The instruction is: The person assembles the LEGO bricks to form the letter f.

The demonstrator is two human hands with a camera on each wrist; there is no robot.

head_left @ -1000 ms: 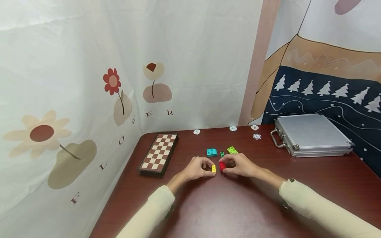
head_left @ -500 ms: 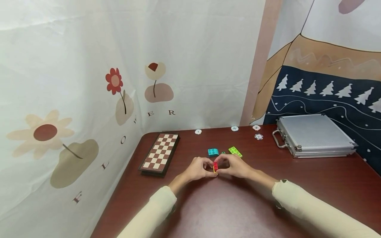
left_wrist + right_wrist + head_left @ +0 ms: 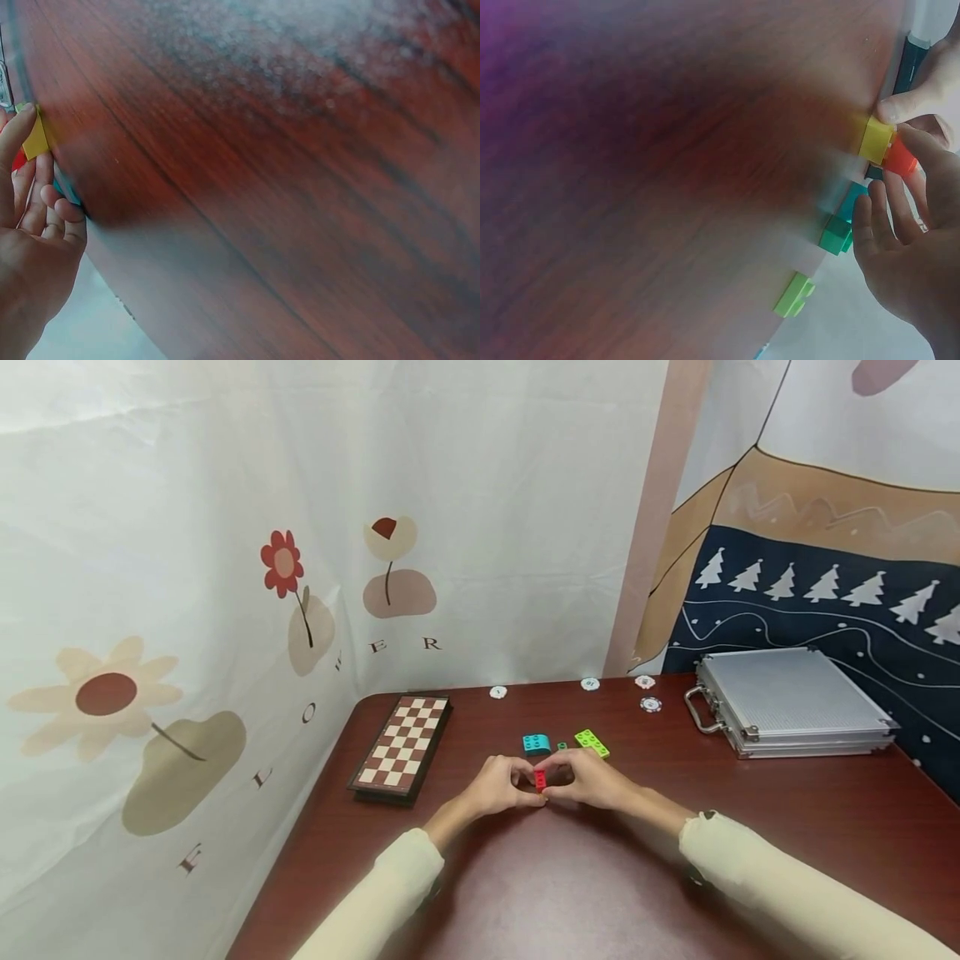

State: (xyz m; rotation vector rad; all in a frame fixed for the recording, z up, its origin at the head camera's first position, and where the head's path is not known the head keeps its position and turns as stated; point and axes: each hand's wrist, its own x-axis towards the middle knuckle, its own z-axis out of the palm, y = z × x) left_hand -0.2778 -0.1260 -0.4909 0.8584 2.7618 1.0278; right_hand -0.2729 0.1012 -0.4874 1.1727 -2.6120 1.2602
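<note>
Inside the desk's (image 3: 540, 877) edges, left hand (image 3: 497, 785) pinches yellow block (image 3: 875, 140), right hand (image 3: 596, 779) pinches red block (image 3: 540, 781), maybe to line them up.

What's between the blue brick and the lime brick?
The green brick sits between the blue brick and the lime brick, seen in the head and right wrist views.

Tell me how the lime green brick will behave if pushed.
The lime green brick will probably slide rather than roll or tip, since it lies flat and has straight edges. Its moulded, plastic-looking body suggests it is stiff. It is likely light, being small beside the right hand.
</note>
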